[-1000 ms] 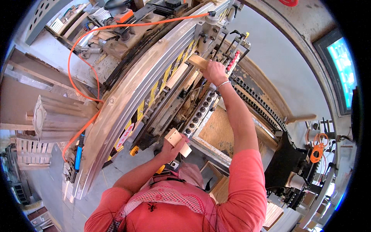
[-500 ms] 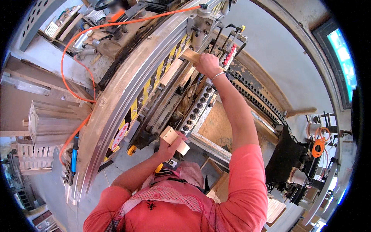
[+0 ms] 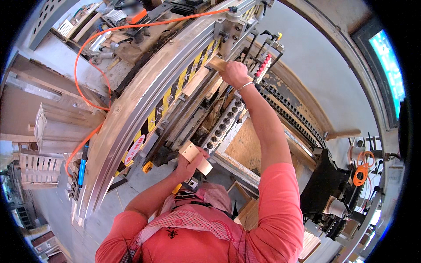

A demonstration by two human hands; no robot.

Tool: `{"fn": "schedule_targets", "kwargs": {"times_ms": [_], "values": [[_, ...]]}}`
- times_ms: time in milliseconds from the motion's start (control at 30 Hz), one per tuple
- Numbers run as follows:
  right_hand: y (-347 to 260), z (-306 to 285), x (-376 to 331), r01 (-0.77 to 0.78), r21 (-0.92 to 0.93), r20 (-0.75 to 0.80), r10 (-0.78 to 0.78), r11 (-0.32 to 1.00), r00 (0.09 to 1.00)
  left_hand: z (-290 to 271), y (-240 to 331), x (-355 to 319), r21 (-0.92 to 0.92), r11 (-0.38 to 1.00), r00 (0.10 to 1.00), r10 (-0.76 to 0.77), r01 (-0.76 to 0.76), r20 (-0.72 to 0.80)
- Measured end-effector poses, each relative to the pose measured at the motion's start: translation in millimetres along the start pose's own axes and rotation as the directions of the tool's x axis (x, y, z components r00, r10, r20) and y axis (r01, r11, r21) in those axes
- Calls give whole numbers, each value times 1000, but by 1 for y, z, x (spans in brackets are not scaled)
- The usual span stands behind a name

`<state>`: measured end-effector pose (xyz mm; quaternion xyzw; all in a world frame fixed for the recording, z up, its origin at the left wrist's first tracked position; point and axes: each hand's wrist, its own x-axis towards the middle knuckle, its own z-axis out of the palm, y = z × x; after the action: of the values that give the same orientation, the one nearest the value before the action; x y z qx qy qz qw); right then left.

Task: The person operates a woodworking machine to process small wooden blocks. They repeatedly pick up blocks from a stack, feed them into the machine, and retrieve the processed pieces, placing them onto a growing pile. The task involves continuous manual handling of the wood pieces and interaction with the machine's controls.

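Left hand [image 3: 187, 163] is closed around a short pale wood block [image 3: 196, 158], thumb and fingers wrapped on its lower end, the upper end sticking out free. Right hand [image 3: 234, 73] is closed on the end of a second wood piece [image 3: 216, 64], arm stretched full length.

Landmark: the long curved metal rail [image 3: 144, 105] with yellow-black hazard stripes. The left block sits just below the rail's near end, clear of it. The right piece is up at the rail's far end, pressed in against the machine head there; can't tell if it's seated or just touching.

Judgement: both pieces look light, stiff, dry, sawn faces so decent friction, not fragile. Grip across the flat faces near one end, as now, leaves the other end free.

Row of drill spindles [image 3: 221, 127] runs just right of the rail, between the two hands. Orange hose [image 3: 94, 52] loops left of the rail.
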<state>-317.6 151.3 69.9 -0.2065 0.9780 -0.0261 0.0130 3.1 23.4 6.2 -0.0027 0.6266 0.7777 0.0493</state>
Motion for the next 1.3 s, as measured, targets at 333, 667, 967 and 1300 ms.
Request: {"fn": "schedule_targets", "kwargs": {"times_ms": [333,667,967,1300], "values": [[6,11,5,-24,54,-11,25,998,1000,6,9,0,-121,992,993,-39,25,-110],[0,5,1,-20,7,15,20,1000,1000,0,19,1,-97,993,990,-84,73,-112],[0,8,6,-35,-30,45,37,999,998,-5,20,-14,-111,987,972,-136,116,-193],[-3,10,7,-54,-73,22,56,996,998,-16,17,-27,-100,994,989,-64,50,-137]]}}
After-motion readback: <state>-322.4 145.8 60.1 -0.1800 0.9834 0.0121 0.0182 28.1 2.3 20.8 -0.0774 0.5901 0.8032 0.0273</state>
